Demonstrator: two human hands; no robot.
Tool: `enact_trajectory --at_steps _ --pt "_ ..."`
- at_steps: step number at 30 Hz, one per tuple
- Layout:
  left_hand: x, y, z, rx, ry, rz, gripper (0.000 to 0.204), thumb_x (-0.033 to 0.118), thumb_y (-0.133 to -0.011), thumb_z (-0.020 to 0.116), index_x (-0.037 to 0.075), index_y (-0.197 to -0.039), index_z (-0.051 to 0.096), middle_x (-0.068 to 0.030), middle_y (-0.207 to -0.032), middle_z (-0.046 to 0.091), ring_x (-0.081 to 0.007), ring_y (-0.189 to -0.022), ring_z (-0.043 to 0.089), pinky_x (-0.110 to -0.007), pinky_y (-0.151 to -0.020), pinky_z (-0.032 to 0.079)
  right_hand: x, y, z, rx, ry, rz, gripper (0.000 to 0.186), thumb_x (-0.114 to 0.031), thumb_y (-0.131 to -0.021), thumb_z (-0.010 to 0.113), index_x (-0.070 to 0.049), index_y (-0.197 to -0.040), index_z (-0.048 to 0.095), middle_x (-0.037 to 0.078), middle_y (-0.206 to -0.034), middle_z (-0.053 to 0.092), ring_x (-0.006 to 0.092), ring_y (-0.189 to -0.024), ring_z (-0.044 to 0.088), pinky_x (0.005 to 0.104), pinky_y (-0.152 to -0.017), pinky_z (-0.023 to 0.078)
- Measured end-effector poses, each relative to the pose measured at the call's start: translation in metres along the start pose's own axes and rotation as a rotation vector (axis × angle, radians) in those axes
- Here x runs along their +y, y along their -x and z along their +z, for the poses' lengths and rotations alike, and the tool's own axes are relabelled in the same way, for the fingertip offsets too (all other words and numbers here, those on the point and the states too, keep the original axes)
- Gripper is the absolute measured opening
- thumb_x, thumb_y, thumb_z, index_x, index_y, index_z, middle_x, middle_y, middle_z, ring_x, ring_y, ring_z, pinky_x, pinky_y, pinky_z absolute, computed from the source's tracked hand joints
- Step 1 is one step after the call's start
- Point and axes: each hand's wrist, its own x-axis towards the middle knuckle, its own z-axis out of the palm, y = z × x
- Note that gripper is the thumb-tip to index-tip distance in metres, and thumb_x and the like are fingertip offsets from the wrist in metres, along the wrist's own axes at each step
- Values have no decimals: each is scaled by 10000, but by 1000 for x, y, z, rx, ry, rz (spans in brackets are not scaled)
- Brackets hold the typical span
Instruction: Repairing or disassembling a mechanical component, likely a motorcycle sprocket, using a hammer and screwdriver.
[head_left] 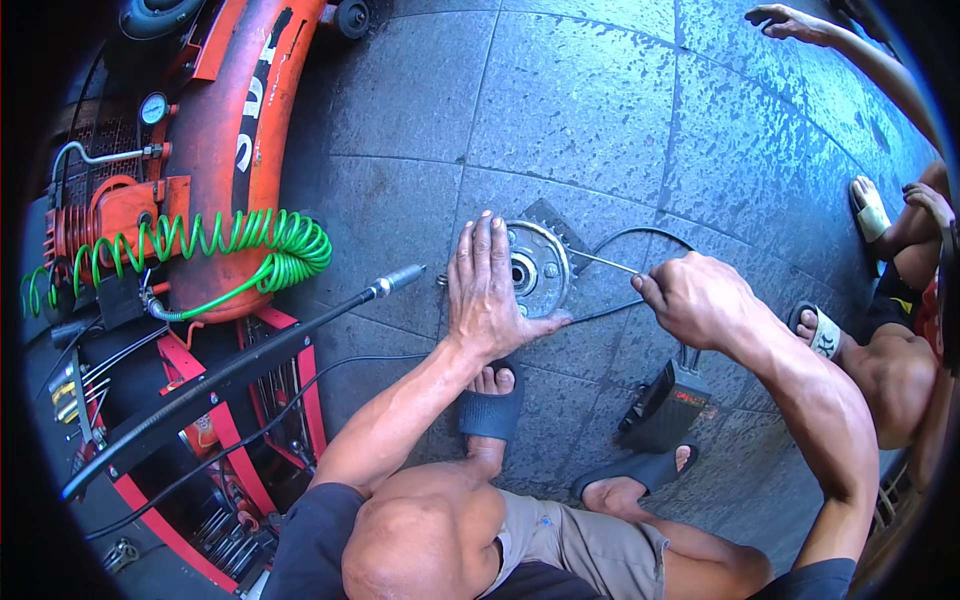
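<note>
A round metal wheel hub [552, 272] with a toothed sprocket [566, 240] along its far right edge lies on the floor before me. My left hand [483, 290] rests flat on the hub's left side, fingers stretched forward and thumb out along its near edge. My right hand [700, 298] is closed in a fist around a thin metal rod [610, 263] that looks like a screwdriver shaft. Its far end reaches the right side of the hub at the sprocket. The fist hides the rod's handle, if there is one.
An orange air compressor [225, 150] with a green coiled hose [290, 245] stands at the left, beside a red tool rack [235, 450]. A long black bar [240, 372] slants toward the hub. Near my right foot lies a dark box-shaped thing [668, 400]. Another person's hand [790, 22] and sandalled feet [822, 330] are at the right.
</note>
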Motion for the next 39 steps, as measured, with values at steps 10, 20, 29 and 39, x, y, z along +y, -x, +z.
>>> enact_trajectory --at_steps 10,20,29,39 --pt "0 0 6 8 -6 -9 1434 689 -591 869 -109 -1557 171 -312 -1608 209 -470 -1502 198 -580 -1214 228 26 -16 22 18 -86 1 570 -443 -1053 470 38 -886 727 307 -825 683 470 -860 684 541 -803 532" --pt "-3 2 3 7 2 4 1426 705 -598 854 -131 -1542 187 -316 -1609 204 -474 -1498 201 -590 -1206 235 43 -35 25 -277 -414 26 677 -517 -1065 451 30 -719 651 154 -589 548 270 -564 543 477 -627 452" --pt "-3 1 3 4 0 4 1423 707 -601 854 -120 -1547 186 -315 -1609 200 -482 -1496 196 -600 -1205 226 10 -8 29 114 -46 -22 502 -362 -1055 466 23 -885 739 279 -742 678 467 -759 680 543 -751 543" --pt "-21 3 6 -15 181 11 1474 911 -636 658 -93 -1579 132 -314 -1640 157 -479 -1534 119 -567 -1243 164 9 -12 34 -38 -269 101 558 -423 -1061 467 70 -894 668 328 -806 653 514 -859 648 552 -783 491"
